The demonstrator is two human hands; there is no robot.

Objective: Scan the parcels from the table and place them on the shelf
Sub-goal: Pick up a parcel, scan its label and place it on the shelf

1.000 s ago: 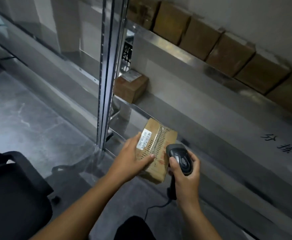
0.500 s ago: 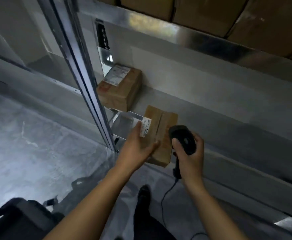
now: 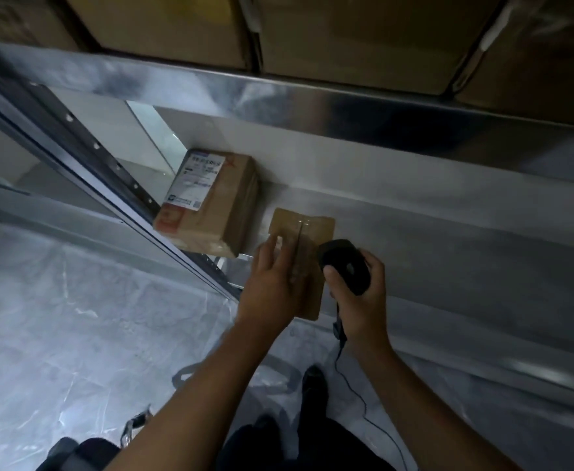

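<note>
Over the near edge of the lower shelf [image 3: 431,246], the small parcel [image 3: 314,229] is held in the left hand [image 3: 272,287]. The fingers lie along its top and clamp it from the near-left side. Whether its underside touches the shelf cannot be told. Half a second ago the parcel was short of the shelf with its white label showing. Now its far end reaches over the deck and the fingers cover most of that label. The view has also closed in, so the shelf fills more of the picture.

The right hand [image 3: 360,300] is wrapped round the black scanner [image 3: 345,266], thumb on its near-left side. It holds the scanner just right of the parcel, much as before. A cable [image 3: 339,331] drops from the scanner toward the floor [image 3: 57,317].

Left of the small parcel, and just apart from it, a labelled parcel [image 3: 210,205] sits on the same shelf against the back wall. A slanted metal post [image 3: 108,164] bounds that parcel on the left. Overhead, the front rim of the upper shelf [image 3: 312,93] crosses the view, carrying a row of brown boxes [image 3: 176,25].

Open deck runs right and far of the small parcel, up to the back wall. A dark shoe [image 3: 312,379] shows on the floor below the hands.
</note>
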